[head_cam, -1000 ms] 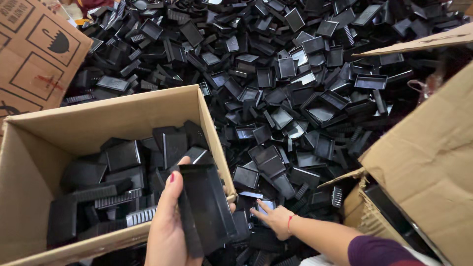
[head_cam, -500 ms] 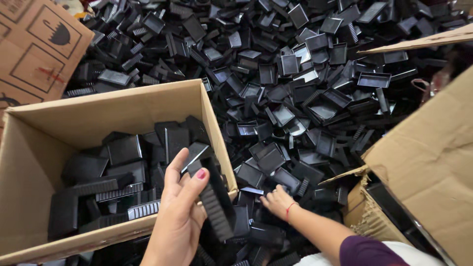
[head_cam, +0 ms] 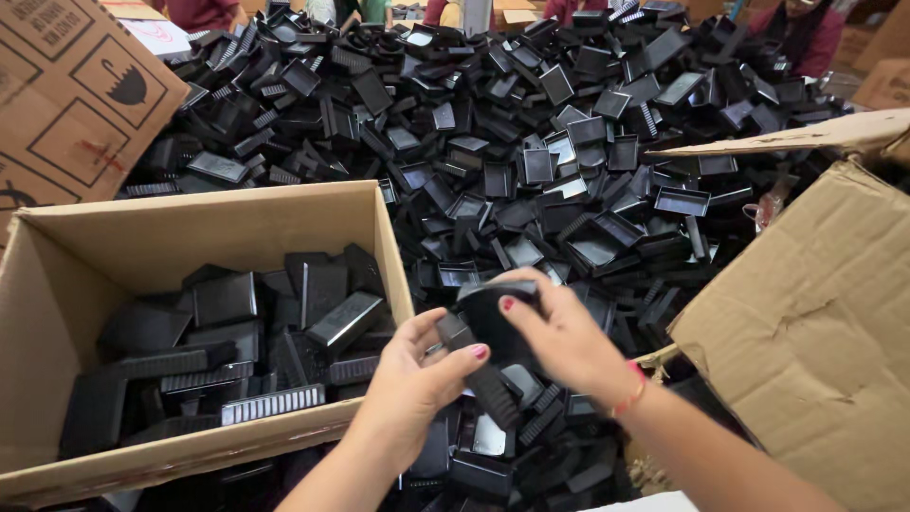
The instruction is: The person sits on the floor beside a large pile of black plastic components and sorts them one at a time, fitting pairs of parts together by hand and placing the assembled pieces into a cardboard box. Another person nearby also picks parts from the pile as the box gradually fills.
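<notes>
1. I judge the main risk to be a slip: both hands grip the stack of black plastic trays (head_cam: 488, 346) from opposite sides, over the loose heap of black trays (head_cam: 569, 152), so a weak squeeze could drop pieces back among identical ones.
2. The stack sits just right of the cardboard box (head_cam: 237, 223) wall; a knock against that edge could spill it.
3. My left hand (head_cam: 412, 384) curls round the stack's lower left, thumb pressed on top.
4. My right hand (head_cam: 564, 341) clamps the upper right, fingers folded over the top tray.
5. The stack lies between both hands, bottom centre of the frame, right of the half-filled box.
</notes>
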A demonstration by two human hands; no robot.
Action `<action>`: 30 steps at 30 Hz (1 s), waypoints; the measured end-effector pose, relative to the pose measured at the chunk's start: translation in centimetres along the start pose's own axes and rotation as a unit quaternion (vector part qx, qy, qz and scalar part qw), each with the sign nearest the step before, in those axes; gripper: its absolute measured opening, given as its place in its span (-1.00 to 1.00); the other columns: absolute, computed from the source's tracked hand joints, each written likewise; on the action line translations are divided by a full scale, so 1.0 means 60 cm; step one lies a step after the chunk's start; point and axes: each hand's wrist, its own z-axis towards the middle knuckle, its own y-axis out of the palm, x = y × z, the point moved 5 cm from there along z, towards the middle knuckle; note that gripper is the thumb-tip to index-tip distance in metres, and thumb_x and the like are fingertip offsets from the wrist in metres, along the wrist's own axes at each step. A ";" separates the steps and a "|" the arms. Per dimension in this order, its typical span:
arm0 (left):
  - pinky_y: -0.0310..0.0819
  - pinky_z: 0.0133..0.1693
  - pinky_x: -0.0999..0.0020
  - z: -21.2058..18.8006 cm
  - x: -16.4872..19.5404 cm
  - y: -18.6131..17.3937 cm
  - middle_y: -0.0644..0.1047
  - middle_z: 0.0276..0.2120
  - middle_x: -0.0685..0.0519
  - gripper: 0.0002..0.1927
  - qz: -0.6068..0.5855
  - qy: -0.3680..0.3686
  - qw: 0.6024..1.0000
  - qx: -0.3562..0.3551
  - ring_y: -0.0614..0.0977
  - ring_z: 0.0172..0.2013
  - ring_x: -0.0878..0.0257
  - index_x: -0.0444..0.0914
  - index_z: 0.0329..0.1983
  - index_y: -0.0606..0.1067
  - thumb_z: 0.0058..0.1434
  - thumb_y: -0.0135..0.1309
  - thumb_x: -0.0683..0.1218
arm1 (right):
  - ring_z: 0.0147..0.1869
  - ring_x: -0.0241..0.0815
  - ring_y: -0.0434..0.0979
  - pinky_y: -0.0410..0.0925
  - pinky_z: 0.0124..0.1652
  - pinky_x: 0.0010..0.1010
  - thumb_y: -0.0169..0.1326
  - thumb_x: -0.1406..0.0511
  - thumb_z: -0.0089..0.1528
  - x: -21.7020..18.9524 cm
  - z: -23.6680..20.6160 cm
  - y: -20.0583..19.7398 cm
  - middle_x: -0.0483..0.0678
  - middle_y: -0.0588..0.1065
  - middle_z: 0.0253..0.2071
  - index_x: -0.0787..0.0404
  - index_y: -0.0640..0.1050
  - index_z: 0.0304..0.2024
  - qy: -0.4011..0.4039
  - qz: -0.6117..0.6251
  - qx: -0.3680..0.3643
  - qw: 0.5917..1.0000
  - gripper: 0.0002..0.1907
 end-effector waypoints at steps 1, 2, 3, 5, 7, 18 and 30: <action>0.56 -0.10 0.29 0.001 0.002 0.010 0.52 0.13 -0.06 -0.11 -0.006 0.014 1.000 -0.009 0.64 -0.04 0.26 -0.29 0.38 0.21 -0.06 0.29 -0.22 | -0.08 -0.23 0.51 0.44 -0.05 -0.37 0.07 0.28 0.30 -0.017 -0.020 0.013 0.09 0.55 -0.12 0.26 0.45 0.30 -0.012 -0.053 -0.011 0.998 -0.50; 0.57 -0.10 0.28 0.002 0.005 0.018 0.51 0.14 -0.04 -0.08 -0.012 0.027 0.999 -0.018 0.64 -0.02 0.27 -0.28 0.40 0.20 -0.07 0.29 -0.24 | -0.04 -0.19 0.47 0.42 0.00 -0.35 0.09 0.27 0.32 -0.033 -0.034 0.018 0.16 0.52 -0.10 0.23 0.43 0.40 -0.023 -0.106 -0.021 0.994 -0.42; 0.57 -0.09 0.27 0.004 0.009 0.024 0.50 0.14 -0.02 -0.05 -0.017 0.041 0.999 -0.029 0.64 -0.01 0.28 -0.28 0.43 0.19 -0.08 0.28 -0.26 | 0.14 -0.21 0.39 0.29 0.14 -0.37 0.06 0.26 0.31 -0.050 -0.042 0.024 0.12 0.43 0.09 0.23 0.31 0.44 -0.058 -0.046 -0.085 0.994 -0.36; 0.56 -0.07 0.25 0.005 0.017 0.027 0.49 0.16 -0.04 -0.12 -0.073 0.050 0.995 -0.047 0.62 0.00 0.25 -0.29 0.40 0.19 -0.03 0.24 -0.25 | 0.52 -0.25 0.22 0.03 0.42 -0.41 0.00 0.25 0.28 -0.077 -0.059 0.032 0.03 0.25 0.46 0.22 0.06 0.53 -0.124 0.070 -0.211 0.967 -0.21; 0.54 -0.05 0.26 0.006 0.027 0.026 0.49 0.17 -0.05 -0.17 -0.108 0.066 0.989 -0.072 0.60 0.01 0.23 -0.32 0.40 0.21 0.02 0.21 -0.26 | 0.65 -0.20 0.03 -0.09 0.50 -0.34 0.01 0.24 0.30 -0.086 -0.064 0.025 0.07 0.08 0.58 0.29 0.03 0.54 -0.184 0.045 -0.214 0.958 -0.18; 0.49 0.09 0.30 0.001 0.039 0.017 0.56 0.09 -0.09 -0.21 -0.073 0.127 0.982 -0.116 0.62 0.05 0.21 -0.41 0.35 0.29 0.00 0.23 -0.34 | 0.62 0.04 0.25 0.07 0.50 -0.21 -0.09 0.30 0.41 -0.060 -0.076 0.023 0.18 0.23 0.54 0.35 0.31 0.44 -0.294 -0.046 -0.114 0.948 -0.46; 0.46 0.13 0.31 -0.031 0.046 0.017 0.55 0.13 -0.07 -0.23 -0.070 0.149 0.982 -0.092 0.61 0.10 0.22 -0.38 0.33 0.30 -0.01 0.23 -0.33 | 0.63 0.10 0.24 0.09 0.51 -0.17 -0.13 0.29 0.45 -0.065 -0.104 0.055 0.22 0.21 0.56 0.35 0.33 0.44 -0.299 -0.007 -0.080 0.951 -0.48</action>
